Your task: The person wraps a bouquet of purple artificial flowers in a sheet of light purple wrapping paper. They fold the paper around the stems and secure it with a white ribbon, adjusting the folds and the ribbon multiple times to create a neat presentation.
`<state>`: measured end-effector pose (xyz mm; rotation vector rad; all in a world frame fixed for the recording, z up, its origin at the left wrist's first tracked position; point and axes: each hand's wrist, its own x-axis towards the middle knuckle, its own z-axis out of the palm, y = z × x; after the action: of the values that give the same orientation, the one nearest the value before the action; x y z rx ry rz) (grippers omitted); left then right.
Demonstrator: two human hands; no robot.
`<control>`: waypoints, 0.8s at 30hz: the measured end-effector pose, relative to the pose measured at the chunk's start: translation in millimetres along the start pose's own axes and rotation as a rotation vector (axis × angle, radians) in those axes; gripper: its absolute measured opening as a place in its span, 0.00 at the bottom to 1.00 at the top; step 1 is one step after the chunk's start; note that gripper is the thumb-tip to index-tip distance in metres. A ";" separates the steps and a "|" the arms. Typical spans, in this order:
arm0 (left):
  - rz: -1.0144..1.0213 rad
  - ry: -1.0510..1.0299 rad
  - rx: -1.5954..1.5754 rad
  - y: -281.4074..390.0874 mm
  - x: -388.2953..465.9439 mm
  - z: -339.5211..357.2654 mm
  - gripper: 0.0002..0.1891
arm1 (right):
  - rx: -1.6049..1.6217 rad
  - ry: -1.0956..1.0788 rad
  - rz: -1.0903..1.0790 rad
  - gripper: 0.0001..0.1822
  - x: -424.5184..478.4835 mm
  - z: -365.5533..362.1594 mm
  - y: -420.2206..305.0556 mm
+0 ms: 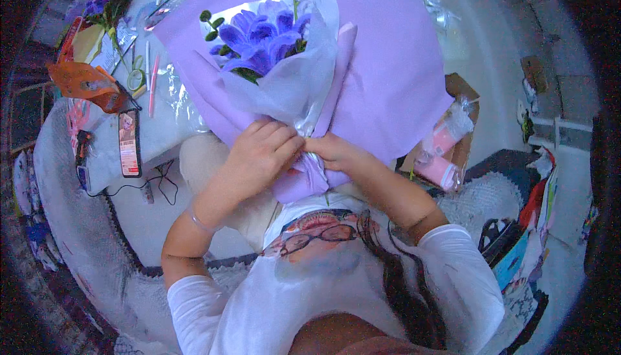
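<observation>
A bouquet of fuzzy purple-blue flowers [264,37] with green leaves lies before me, wrapped in white translucent paper [271,95]. Around and beneath that spreads a large sheet of lilac wrapping paper [388,63], folded along both sides of the bouquet. My left hand [266,148] is closed on the gathered neck of the wrapping from the left. From the right, my right hand [337,151] pinches the same neck, its fingertips close to those of the left. The bunched lilac tail of the paper [303,185] hangs below both hands, near my shirt.
On the table at left are a smartphone [129,144], an orange bag [89,85], a roll of green tape [136,79], a pink pen [154,85] and more purple flowers [104,0]. A cardboard box [468,136] with pink wrapped rolls [439,170] stands at right.
</observation>
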<state>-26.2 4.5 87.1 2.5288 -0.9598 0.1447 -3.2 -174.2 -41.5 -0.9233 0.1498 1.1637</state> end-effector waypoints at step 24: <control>-0.101 -0.172 0.109 -5.5 -15.3 0.6 0.14 | 0.032 0.132 0.062 0.23 -12.9 10.3 -9.2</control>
<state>-34.2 17.2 80.8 2.7196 -0.9078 -0.0528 -4.6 -177.2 -23.0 -0.9730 0.3041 1.1541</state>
